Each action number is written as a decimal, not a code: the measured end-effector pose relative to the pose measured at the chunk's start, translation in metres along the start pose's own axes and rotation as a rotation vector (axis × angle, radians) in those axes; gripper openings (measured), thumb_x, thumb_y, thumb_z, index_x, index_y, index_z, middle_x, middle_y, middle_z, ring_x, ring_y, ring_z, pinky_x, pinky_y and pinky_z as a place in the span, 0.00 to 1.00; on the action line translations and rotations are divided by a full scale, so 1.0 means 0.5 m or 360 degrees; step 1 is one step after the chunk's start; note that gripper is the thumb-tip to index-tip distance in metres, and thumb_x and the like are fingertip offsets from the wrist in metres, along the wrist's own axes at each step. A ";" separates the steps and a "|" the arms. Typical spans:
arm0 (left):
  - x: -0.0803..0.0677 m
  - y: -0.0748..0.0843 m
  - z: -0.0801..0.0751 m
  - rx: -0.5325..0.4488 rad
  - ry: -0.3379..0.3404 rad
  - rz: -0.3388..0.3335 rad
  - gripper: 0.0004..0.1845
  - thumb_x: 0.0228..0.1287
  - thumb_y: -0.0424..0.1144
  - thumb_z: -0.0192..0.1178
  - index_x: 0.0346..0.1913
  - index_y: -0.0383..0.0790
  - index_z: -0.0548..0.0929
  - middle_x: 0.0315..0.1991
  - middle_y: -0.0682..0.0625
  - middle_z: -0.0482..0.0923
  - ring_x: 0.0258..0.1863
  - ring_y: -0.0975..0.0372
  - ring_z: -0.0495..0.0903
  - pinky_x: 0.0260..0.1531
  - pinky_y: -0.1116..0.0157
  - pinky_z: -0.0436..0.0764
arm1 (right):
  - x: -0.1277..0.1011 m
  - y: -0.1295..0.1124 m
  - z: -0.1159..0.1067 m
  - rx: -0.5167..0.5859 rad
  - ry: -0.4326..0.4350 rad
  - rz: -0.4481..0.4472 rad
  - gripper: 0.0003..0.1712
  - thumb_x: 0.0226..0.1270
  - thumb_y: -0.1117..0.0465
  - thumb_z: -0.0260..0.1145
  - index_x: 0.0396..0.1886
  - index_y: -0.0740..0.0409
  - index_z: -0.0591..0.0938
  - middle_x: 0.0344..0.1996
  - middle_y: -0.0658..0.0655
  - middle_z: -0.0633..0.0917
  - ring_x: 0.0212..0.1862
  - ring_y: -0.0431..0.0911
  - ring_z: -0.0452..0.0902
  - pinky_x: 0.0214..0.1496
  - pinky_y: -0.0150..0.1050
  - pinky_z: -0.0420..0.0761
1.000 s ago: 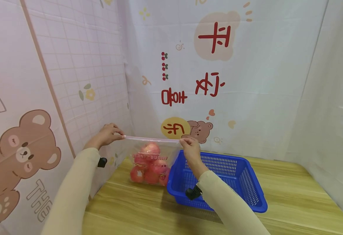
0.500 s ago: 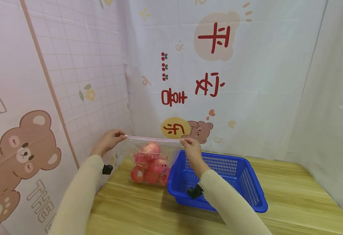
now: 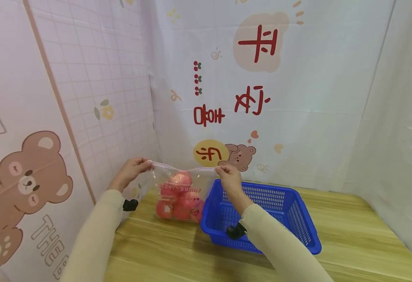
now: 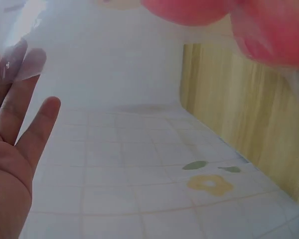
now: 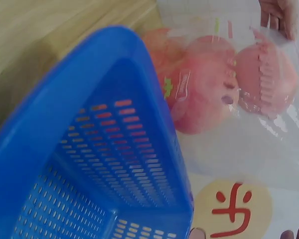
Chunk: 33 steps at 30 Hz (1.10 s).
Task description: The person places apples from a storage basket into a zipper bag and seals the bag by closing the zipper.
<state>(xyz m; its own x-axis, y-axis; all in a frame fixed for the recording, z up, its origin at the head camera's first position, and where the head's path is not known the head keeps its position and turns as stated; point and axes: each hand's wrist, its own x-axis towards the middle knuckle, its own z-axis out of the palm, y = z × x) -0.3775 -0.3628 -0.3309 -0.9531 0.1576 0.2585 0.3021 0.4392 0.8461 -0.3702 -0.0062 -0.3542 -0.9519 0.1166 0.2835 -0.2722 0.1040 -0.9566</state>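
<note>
Bag point(image 3: 181, 192): clear zip bag with red print; we see it standing on the table point(image 3: 333, 235), just left of the basket, its top edge sagging between both hands.
Apples point(image 3: 179, 197): several red ones, stacked inside the bag.
Left hand point(image 3: 132, 169): we note it pinching the bag's top left corner, fingers curled.
Right hand point(image 3: 228, 176): pinches the top right corner, above the basket's near-left rim.
Basket point(image 3: 297, 227): blue, slotted, touching the bag.
Backdrop point(image 3: 262, 98): we record bear-print sheets.
</note>
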 end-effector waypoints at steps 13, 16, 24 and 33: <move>-0.018 0.023 -0.038 -0.0026 0.0014 0.0008 0.19 0.74 0.38 0.56 0.48 0.18 0.77 0.34 0.49 0.84 0.37 0.64 0.84 0.50 0.68 0.78 | -0.040 -0.025 0.021 -0.0001 0.0004 0.0047 0.10 0.68 0.65 0.66 0.39 0.70 0.87 0.53 0.63 0.81 0.57 0.56 0.73 0.60 0.52 0.74; -0.019 0.028 -0.043 -0.0101 0.0056 -0.0013 0.19 0.73 0.38 0.57 0.45 0.18 0.77 0.29 0.53 0.82 0.32 0.65 0.82 0.42 0.72 0.80 | -0.051 -0.036 0.021 0.0042 -0.0030 0.0189 0.11 0.66 0.64 0.67 0.40 0.69 0.86 0.52 0.62 0.82 0.56 0.57 0.74 0.61 0.55 0.72; -0.018 0.022 -0.032 -0.0227 0.0108 -0.0100 0.12 0.72 0.35 0.58 0.37 0.25 0.81 0.26 0.54 0.80 0.28 0.65 0.79 0.36 0.68 0.82 | -0.059 -0.046 0.020 -0.0002 -0.0082 0.0404 0.15 0.64 0.62 0.67 0.46 0.66 0.86 0.59 0.63 0.79 0.65 0.60 0.68 0.67 0.62 0.65; 0.012 0.001 0.011 0.0015 0.0407 -0.0148 0.18 0.72 0.39 0.59 0.52 0.23 0.79 0.37 0.44 0.83 0.35 0.63 0.83 0.43 0.65 0.83 | -0.027 -0.025 0.030 -0.0041 -0.0042 0.0342 0.13 0.68 0.59 0.67 0.46 0.63 0.88 0.52 0.61 0.82 0.58 0.58 0.72 0.62 0.57 0.71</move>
<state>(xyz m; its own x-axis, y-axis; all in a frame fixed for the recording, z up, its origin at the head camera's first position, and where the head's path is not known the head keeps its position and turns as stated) -0.3831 -0.3568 -0.3313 -0.9504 -0.1115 0.2903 0.2123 0.4495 0.8677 -0.3561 -0.0237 -0.3470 -0.9911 0.1128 0.0709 -0.0591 0.1046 -0.9928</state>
